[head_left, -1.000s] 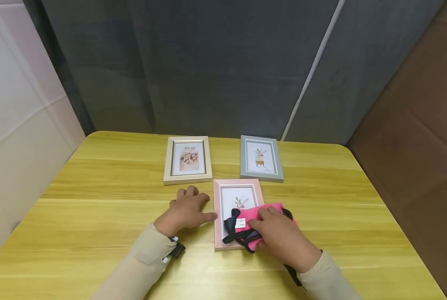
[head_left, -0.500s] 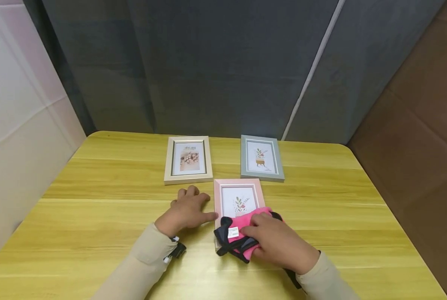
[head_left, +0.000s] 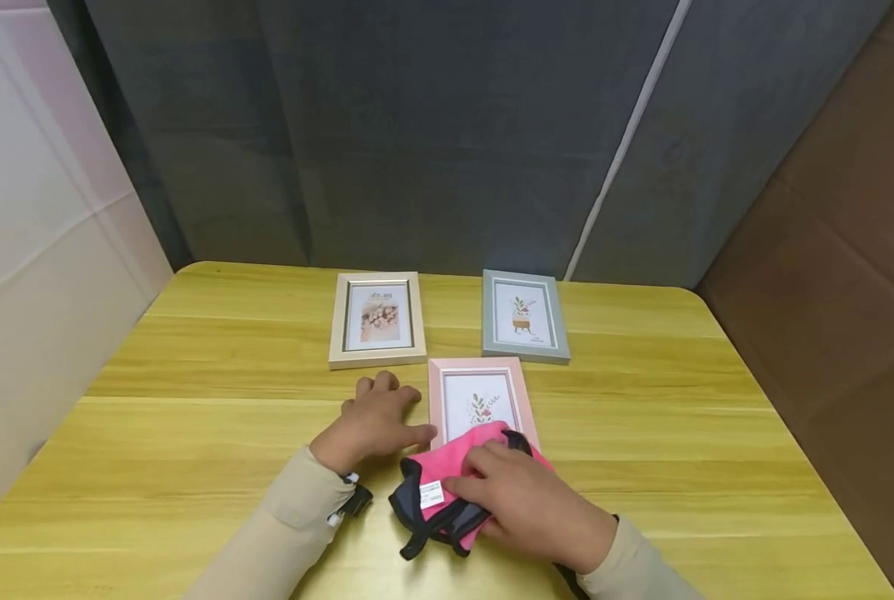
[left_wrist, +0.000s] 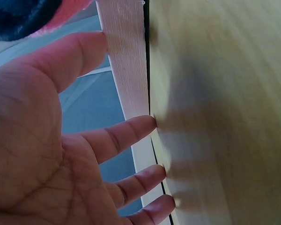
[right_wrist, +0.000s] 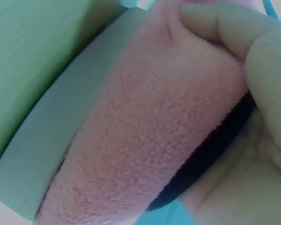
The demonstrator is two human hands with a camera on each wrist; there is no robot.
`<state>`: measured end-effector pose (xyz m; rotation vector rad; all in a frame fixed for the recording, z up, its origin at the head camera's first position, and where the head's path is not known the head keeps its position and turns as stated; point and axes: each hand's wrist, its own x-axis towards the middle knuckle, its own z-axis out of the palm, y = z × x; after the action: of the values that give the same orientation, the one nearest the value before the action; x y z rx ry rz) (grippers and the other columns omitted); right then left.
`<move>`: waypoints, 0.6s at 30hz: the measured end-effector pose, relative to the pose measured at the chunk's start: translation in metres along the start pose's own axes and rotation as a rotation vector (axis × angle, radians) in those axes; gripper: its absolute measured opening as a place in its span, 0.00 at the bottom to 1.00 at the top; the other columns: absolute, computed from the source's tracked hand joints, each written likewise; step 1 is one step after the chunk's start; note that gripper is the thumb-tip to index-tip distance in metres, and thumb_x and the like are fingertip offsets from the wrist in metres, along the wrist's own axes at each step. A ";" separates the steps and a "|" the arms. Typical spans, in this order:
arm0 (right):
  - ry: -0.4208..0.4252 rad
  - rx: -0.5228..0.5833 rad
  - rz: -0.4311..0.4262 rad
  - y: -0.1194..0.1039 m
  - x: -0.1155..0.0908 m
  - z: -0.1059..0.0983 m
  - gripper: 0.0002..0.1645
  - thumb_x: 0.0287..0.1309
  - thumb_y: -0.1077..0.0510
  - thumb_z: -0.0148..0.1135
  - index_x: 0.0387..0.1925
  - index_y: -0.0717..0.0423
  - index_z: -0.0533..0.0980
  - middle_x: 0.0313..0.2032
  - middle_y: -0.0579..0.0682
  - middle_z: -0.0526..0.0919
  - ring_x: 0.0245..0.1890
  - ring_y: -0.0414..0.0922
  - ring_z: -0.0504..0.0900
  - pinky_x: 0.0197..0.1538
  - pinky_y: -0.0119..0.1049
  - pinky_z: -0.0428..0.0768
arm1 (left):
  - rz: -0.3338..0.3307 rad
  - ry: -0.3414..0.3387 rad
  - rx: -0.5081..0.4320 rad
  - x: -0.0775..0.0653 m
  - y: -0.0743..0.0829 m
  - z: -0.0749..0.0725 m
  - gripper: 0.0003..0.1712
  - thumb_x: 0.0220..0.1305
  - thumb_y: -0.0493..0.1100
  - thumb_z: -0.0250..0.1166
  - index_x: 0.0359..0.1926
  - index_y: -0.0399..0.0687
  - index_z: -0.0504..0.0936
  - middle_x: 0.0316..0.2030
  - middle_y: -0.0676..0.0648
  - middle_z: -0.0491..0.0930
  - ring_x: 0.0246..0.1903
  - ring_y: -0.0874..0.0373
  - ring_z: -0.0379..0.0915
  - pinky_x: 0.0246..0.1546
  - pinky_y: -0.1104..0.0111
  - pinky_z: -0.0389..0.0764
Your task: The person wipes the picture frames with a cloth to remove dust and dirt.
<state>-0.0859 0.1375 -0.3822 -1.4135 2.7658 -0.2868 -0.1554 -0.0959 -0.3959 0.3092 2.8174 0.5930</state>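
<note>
A pink picture frame [head_left: 437,400] with a plant print lies flat on the table, its lower part hidden under a bunched pink cloth [head_left: 461,450] with black edging and a white label. My right hand [head_left: 525,504] grips this cloth and presses it on the frame's lower end; in the right wrist view the thumb pinches the fluffy fabric [right_wrist: 126,122]. To the frame's left, my left hand [head_left: 375,421] is spread with its thumb at the frame's left edge. The left wrist view shows the thumb touching the frame's side [left_wrist: 124,56], the other fingertips at the tabletop.
Behind the pink frame lie two more picture frames, a cream one [head_left: 378,320] on the left and a grey-blue one [head_left: 524,317] on the right. The wooden table [head_left: 192,350] ends at a dark curtain [head_left: 417,142], with a brown cloth wall [head_left: 829,208] to the right.
My right hand has slid the cloth toward me and to the left, down over the pink frame's lower end, uncovering more of its print. The left hand has stayed in place.
</note>
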 end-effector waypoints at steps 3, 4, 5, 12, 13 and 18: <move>-0.045 0.005 0.060 0.002 -0.001 -0.004 0.26 0.52 0.52 0.73 0.55 0.42 0.81 0.38 0.41 0.74 0.41 0.39 0.71 0.48 0.34 0.75 | 0.004 -0.002 -0.004 0.000 0.000 0.000 0.38 0.56 0.64 0.69 0.60 0.46 0.79 0.57 0.37 0.67 0.53 0.40 0.59 0.47 0.42 0.71; -0.058 0.005 0.091 0.004 -0.002 -0.006 0.26 0.51 0.53 0.73 0.55 0.43 0.82 0.37 0.41 0.74 0.40 0.40 0.72 0.47 0.35 0.75 | 0.006 -0.002 -0.004 0.000 -0.001 0.000 0.38 0.56 0.64 0.69 0.60 0.46 0.79 0.57 0.37 0.67 0.53 0.40 0.59 0.48 0.41 0.70; -0.069 -0.001 0.126 0.007 -0.004 -0.008 0.26 0.48 0.54 0.74 0.53 0.44 0.82 0.36 0.42 0.74 0.39 0.40 0.71 0.45 0.35 0.75 | 0.006 -0.002 -0.004 0.000 -0.001 0.000 0.38 0.57 0.64 0.69 0.61 0.46 0.79 0.58 0.37 0.67 0.53 0.40 0.59 0.48 0.41 0.70; -0.053 -0.087 0.289 0.026 -0.015 -0.019 0.20 0.43 0.55 0.79 0.42 0.48 0.83 0.33 0.45 0.74 0.35 0.44 0.70 0.39 0.38 0.73 | 0.002 -0.005 -0.004 0.000 -0.002 0.002 0.38 0.57 0.64 0.69 0.62 0.46 0.78 0.59 0.37 0.66 0.54 0.39 0.58 0.48 0.40 0.70; -0.051 -0.085 0.277 0.025 -0.015 -0.018 0.21 0.44 0.54 0.79 0.43 0.48 0.84 0.34 0.45 0.74 0.36 0.43 0.70 0.41 0.38 0.74 | -0.002 -0.003 -0.002 0.001 -0.002 0.002 0.38 0.57 0.64 0.69 0.62 0.46 0.78 0.59 0.37 0.66 0.54 0.40 0.58 0.49 0.40 0.69; -0.044 0.003 0.081 0.010 -0.006 -0.010 0.24 0.52 0.51 0.75 0.53 0.45 0.83 0.38 0.41 0.75 0.41 0.40 0.72 0.48 0.34 0.75 | -0.007 0.000 0.006 0.001 -0.001 0.003 0.38 0.56 0.64 0.69 0.61 0.46 0.79 0.58 0.37 0.67 0.53 0.40 0.59 0.48 0.40 0.70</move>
<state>-0.0910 0.1495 -0.3744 -1.2875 2.7769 -0.2539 -0.1558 -0.0958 -0.3992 0.3010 2.8194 0.5836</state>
